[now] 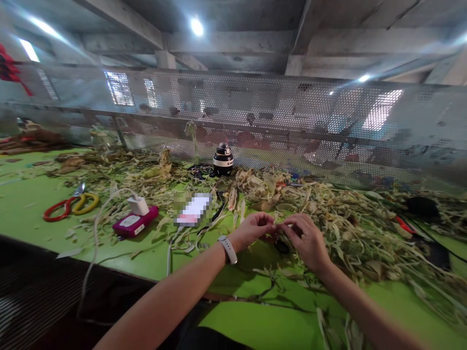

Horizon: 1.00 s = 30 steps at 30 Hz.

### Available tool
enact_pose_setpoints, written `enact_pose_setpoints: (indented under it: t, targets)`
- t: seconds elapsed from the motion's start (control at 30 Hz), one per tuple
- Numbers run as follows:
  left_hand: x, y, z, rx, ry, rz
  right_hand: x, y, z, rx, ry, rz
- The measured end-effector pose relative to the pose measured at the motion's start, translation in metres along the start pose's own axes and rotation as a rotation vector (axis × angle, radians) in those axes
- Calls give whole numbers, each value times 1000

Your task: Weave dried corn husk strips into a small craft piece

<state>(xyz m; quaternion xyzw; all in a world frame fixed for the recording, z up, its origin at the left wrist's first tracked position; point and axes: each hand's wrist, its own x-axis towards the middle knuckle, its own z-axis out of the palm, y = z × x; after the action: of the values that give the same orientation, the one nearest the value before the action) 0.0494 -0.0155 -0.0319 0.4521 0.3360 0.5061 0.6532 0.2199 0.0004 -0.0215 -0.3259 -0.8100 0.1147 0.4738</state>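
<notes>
My left hand (pixel 256 228), with a pale band on its wrist, and my right hand (pixel 305 240) meet over the green table. Both are closed, thumbs and fingertips pinched together almost touching. Whatever lies between the fingertips is too small to make out. Just below them sits a dark ring-shaped object (pixel 281 246), partly hidden by the fingers. A large heap of dry, pale green and tan leaf strips and stalks (pixel 350 228) spreads around and beyond my right hand. Left of my left hand, a lit phone (pixel 193 210) lies with a white cable running from it.
Red-and-yellow-handled scissors (pixel 72 204) lie at the left, near a magenta power strip (pixel 134 222) with a white charger (pixel 137 204). A black jar-like container (pixel 223 159) stands behind the phone. A perforated metal screen (pixel 248 116) closes off the table's far side.
</notes>
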Motion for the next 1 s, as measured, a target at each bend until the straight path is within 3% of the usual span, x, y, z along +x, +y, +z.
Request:
enact_pose_setpoints:
  t: [0.6,1.0]
  targets:
    - [1,0,0,-8,22,9,-5,5,2,-73,20,-31]
    - [2,-3,-2,-22,32,-2,-5,6,1,-141,-36,-70]
